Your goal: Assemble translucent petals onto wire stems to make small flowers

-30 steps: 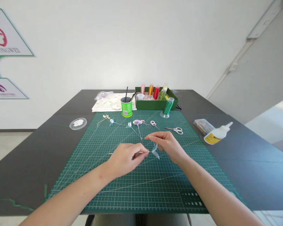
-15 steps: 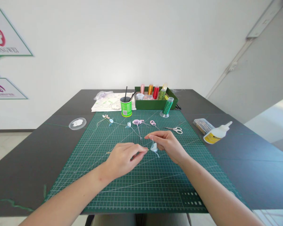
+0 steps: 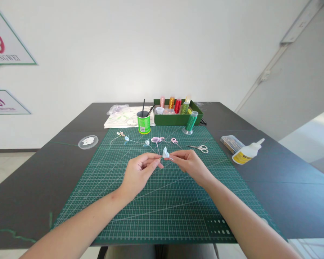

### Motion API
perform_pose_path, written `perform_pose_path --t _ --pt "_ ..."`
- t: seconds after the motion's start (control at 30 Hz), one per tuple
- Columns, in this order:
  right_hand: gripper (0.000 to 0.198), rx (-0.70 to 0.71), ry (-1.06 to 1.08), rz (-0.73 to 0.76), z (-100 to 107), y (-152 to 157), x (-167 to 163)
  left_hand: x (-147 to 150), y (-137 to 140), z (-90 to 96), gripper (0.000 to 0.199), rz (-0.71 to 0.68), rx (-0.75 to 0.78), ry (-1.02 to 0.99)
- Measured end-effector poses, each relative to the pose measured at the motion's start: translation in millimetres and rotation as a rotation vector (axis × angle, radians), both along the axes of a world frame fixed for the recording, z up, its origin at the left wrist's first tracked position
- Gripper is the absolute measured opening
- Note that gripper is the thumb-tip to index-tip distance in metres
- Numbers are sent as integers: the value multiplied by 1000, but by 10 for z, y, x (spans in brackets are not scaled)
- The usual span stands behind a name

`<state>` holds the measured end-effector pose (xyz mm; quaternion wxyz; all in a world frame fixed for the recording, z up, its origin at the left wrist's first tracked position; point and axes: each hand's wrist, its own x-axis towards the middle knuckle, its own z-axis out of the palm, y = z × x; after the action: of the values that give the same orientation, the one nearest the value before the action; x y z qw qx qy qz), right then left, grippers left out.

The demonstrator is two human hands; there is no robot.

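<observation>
A small pale blue artificial flower [image 3: 165, 153] is held up over the green cutting mat [image 3: 162, 216], between my two hands. My left hand [image 3: 140, 174] is closed in a pinch at the flower's base, where a tiny gold-coloured bit shows at the fingertips. From the other side, my right hand [image 3: 191, 163] pinches a thin pale blue strand beside the petals. The fingers hide part of the strand and the stem. Just beyond lie wired pieces: a lilac flower [image 3: 156, 139], a lilac ring shape [image 3: 174, 140] and a blue blossom [image 3: 147, 143].
Scissors [image 3: 202, 148] lie at the mat's right. Farther right are a glue bottle [image 3: 247, 153] and a clear case [image 3: 231, 143]. Behind stand a green can [image 3: 144, 124], a thread spool [image 3: 191, 122] and a green box [image 3: 170, 120] of spools. A lid with white paste [image 3: 88, 142] sits left.
The blue flower has moved up and left and turned upward. My left hand has risen and rolled, while my right fingers have come in close beside the petals.
</observation>
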<state>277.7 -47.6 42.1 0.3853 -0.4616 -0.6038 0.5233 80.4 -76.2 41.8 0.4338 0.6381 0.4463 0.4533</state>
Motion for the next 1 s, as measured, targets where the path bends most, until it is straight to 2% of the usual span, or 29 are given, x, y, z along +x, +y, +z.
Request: perform_pose_path --t 0.23,0.47,0.53,0.63,0.7,0.77,0.83,1.0 --pt "31 32 -58 8 -13 -1 16 25 75 -7 26 41 -208 -205" --pt "35 -67 107 -59 -55 -12 -6 16 92 6 27 74 -268 -281" --pt "34 -18 90 -142 -94 14 -3 18 93 1 28 75 -289 -300" --pt "29 163 -37 -333 -169 66 10 22 99 -13 29 68 -320 -327" --pt "28 273 -108 -388 -204 85 16 19 106 -27 28 62 -336 -339" --pt "27 310 -115 -353 -214 81 13 14 115 -42 27 56 -353 -352" --pt "27 285 -74 -264 -200 58 -4 10 123 -56 26 47 -370 -361" --pt "36 64 55 -72 -154 -23 -77 12 124 -77 27 27 -384 -359"
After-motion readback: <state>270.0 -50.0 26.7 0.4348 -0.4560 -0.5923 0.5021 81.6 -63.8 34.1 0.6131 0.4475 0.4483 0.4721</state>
